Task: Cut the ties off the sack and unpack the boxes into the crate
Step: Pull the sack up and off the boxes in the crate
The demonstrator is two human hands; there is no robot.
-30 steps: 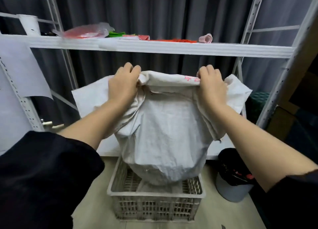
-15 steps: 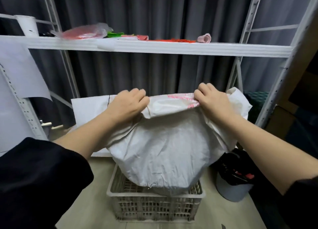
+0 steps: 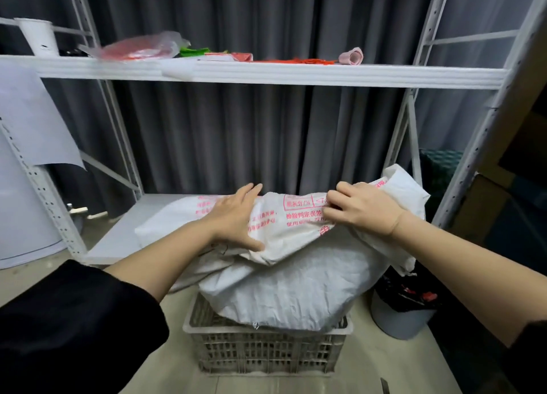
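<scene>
Left hand (image 3: 233,220) flat, fingers spread on the sack (image 3: 296,290); right hand (image 3: 359,208) pinching it — slack cloth could snag the crate (image 3: 266,355).

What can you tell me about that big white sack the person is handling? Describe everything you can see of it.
The sack looks like white woven plastic, crinkled, with pink printed text on its folded-over upper part. Its bulging lower end sits in the pale slatted crate on the floor, and its upper part leans back onto the low shelf board. The left hand lies flat on the fabric with its thumb under a fold; the right hand pinches the folded edge. Its contents are hidden.
</scene>
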